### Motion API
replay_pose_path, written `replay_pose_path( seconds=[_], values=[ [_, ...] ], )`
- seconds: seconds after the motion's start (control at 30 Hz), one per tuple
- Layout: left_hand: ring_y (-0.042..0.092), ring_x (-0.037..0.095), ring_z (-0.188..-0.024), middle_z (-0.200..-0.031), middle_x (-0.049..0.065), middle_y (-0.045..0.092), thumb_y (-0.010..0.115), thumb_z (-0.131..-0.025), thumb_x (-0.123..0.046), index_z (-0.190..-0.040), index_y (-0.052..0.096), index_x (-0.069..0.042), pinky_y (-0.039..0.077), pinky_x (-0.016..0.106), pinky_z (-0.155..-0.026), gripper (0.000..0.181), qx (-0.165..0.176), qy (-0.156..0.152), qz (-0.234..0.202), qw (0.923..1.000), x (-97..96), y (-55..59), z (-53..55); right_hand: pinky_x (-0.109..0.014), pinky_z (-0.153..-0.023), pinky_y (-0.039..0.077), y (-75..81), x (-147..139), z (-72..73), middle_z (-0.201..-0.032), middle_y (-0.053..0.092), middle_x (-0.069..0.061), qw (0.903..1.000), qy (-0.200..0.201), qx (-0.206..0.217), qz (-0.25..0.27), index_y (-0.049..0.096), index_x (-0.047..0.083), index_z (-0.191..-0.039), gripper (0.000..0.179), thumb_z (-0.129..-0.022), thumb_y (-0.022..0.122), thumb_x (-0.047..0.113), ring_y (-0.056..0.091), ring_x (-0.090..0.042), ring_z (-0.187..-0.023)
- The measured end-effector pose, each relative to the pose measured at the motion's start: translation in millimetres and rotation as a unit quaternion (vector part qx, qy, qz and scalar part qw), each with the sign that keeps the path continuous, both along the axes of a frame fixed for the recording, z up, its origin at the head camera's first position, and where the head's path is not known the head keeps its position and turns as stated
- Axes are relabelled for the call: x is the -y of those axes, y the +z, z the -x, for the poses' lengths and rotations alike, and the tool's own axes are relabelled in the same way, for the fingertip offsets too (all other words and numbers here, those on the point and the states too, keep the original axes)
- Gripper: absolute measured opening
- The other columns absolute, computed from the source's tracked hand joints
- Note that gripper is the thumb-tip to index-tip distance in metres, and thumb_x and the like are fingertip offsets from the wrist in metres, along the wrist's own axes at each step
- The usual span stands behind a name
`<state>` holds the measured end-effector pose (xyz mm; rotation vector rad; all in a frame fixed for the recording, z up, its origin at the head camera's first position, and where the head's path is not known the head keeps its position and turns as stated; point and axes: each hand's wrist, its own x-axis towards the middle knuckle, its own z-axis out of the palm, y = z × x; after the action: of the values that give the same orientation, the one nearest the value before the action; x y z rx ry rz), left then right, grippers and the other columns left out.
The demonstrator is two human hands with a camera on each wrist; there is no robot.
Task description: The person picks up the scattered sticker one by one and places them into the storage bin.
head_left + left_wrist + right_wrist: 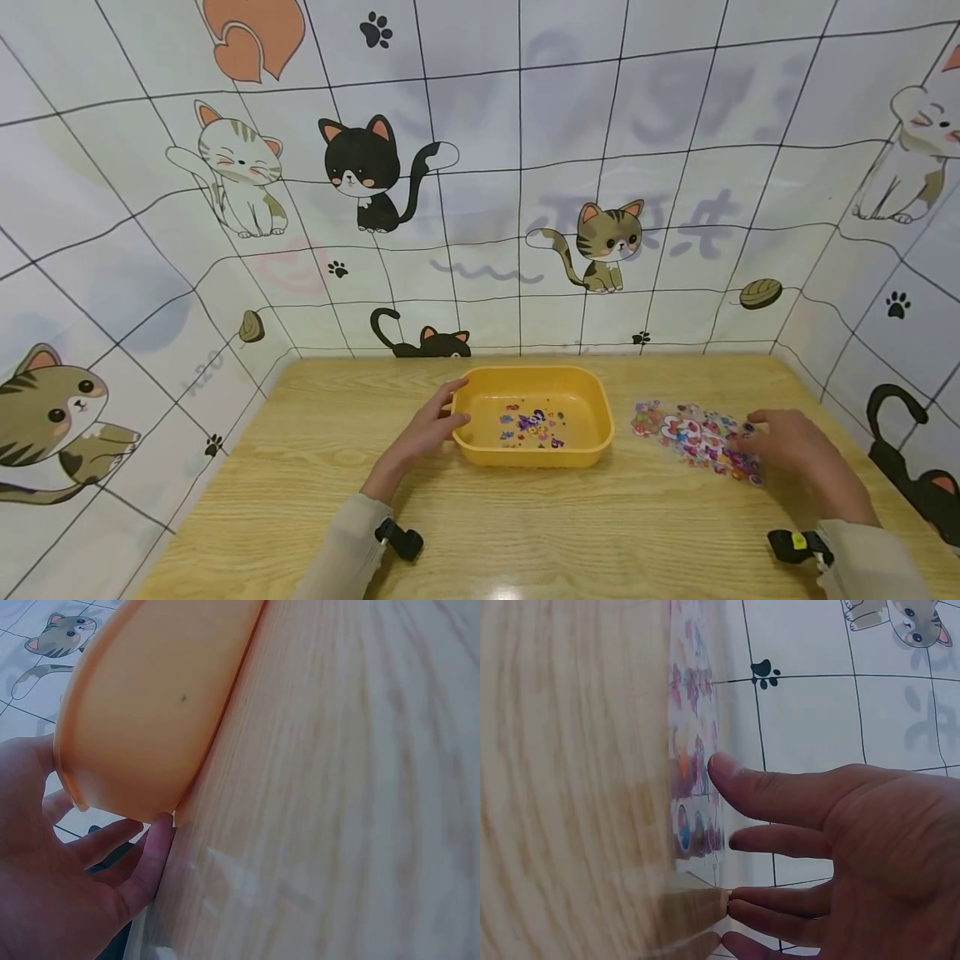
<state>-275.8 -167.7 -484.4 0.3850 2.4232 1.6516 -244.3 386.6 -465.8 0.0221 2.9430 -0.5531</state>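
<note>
A shallow yellow plastic basin [532,457] stands on the wooden table, with small colorful cut-out pieces [534,422] scattered over its floor. My left hand [429,429] grips the basin's left end, thumb at the rim. Seen from the left wrist, that hand [82,855] has its fingers round the outer wall [161,720] near the tabletop. To the right of the basin lie flat, clear sheets of colorful stickers [697,437]. My right hand [791,446] is at their right end; in its wrist view, the thumb hovers close over the sheets [694,772] and the lower fingertips meet the table.
The pale wooden table [525,525] reaches back to a wall covering [487,167] printed with grid lines and cartoon cats. Side walls of the same print flank the table left and right. Each wrist wears a small black camera [401,540].
</note>
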Motion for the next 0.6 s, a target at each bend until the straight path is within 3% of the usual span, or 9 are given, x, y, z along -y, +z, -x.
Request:
replay_pose_path(
  seconds=[0.27, 0.47, 0.6],
  values=[
    [0.059, 0.035, -0.128, -0.157, 0.022, 0.043, 0.060, -0.103, -0.019, -0.161, 0.036, -0.025, 0.062, 0.042, -0.091, 0.063, 0.001, 0.001, -0.002, 1.0000, 0.6, -1.7, 0.3, -0.069, -0.089, 0.048, 2.7, 2.5, -0.4, -0.124, 0.059, -0.043, 0.9998, 0.009, -0.010, -0.012, 0.068, -0.013, -0.116, 0.063, -0.085, 0.081, 0.040, 0.054, -0.061, -0.111],
    [0.059, 0.035, -0.129, -0.157, 0.022, 0.043, 0.061, -0.103, -0.019, -0.161, 0.037, -0.025, 0.062, 0.043, -0.091, 0.063, -0.001, -0.001, -0.004, 1.0000, 1.7, -3.3, 2.0, -0.064, -0.082, 0.050, 4.9, 6.9, -1.9, -0.114, 0.065, -0.037, 0.9999, -0.009, -0.006, 0.000, 0.071, -0.009, -0.109, 0.050, -0.086, 0.080, 0.035, 0.059, -0.051, -0.100],
    [0.059, 0.036, -0.129, -0.157, 0.022, 0.043, 0.060, -0.103, -0.018, -0.161, 0.036, -0.024, 0.062, 0.043, -0.091, 0.062, -0.004, -0.003, -0.005, 1.0000, 2.6, -4.2, 2.6, -0.065, -0.083, 0.048, 5.7, 8.3, -3.1, -0.120, 0.061, -0.041, 0.9997, -0.018, -0.011, 0.008, 0.068, -0.008, -0.113, 0.050, -0.085, 0.080, 0.033, 0.057, -0.055, -0.101]
  ],
)
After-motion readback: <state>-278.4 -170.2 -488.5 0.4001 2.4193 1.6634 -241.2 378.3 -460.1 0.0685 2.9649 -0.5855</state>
